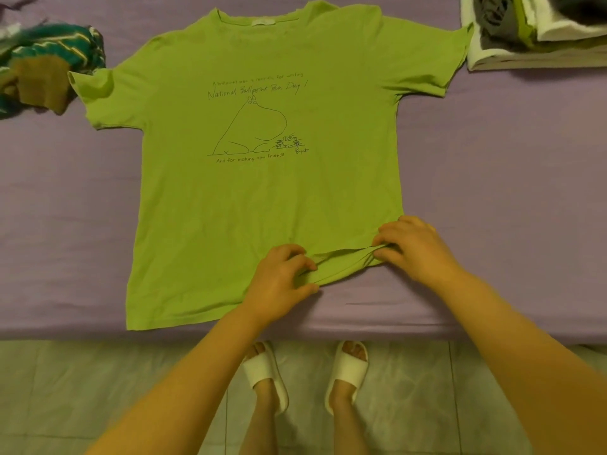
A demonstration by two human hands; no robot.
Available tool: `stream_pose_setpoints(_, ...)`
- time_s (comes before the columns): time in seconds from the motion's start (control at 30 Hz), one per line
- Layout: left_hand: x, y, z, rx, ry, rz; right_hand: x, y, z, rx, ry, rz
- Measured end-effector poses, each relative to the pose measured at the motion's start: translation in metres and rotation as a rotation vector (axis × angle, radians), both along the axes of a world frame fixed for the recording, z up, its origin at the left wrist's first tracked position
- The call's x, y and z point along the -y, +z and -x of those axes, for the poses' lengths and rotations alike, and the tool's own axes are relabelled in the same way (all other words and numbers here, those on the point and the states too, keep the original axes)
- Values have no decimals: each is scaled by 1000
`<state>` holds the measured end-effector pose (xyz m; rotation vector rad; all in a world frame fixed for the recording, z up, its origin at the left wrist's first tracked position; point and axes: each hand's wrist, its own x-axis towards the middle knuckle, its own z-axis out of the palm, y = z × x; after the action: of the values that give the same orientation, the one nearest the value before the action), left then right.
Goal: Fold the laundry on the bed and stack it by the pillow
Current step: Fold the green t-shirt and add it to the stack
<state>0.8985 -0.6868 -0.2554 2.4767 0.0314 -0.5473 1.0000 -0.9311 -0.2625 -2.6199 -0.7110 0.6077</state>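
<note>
Seen from above, we have the purple bed sheet (492,192) filling the frame, and on it a lime-green T-shirt (262,198) laid flat and face up, collar away from us, sleeves spread, its printed line drawing and handwriting-style caption readable. The bottom hem is the one untidy part — on the right side it is rucked up into a ridge of loose folds, while the left corner lies smooth near the mattress edge. Our left hand (279,280) pinches the hem near its middle, fingers curled with cloth between them and the thumb; our right hand (410,247) grips the bunched corner, fingertips tucked into the creases. We judge the step to be straightening the hem before the first fold. The risk — pulling unevenly would drag the whole shirt towards the bed edge or skew it, so any crease left here would be pressed into the folded garment. Beside the left sleeve lies an unfolded teal striped garment (49,64), just touching or nearly touching it. At the far right sits the stack of folded laundry (532,37), grey, green and white; no pillow is in view.
</note>
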Motion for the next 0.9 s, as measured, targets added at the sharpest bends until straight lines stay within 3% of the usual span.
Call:
stream_pose_setpoints(0.13, 6, -9, 7, 25, 12, -110, -3, 0, -7, -49, 5, -116)
stream_pose_setpoints(0.3, 10, -10, 0, 97, 99, -174, -2, 6, -11, -42, -68, -58)
stream_pose_setpoints(0.53, 13, -1, 20, 183, -90, -317, 11, 49, 15, 73, 20, 26)
stream_pose_setpoints(0.67, 15, 3, 14, 162, -34, -232, 22, 58, 41, 31, 37, 72)
stream_pose_setpoints(0.9, 5, 12, 27, 21, -145, -23, 31, 43, 78, -88, -72, 280)
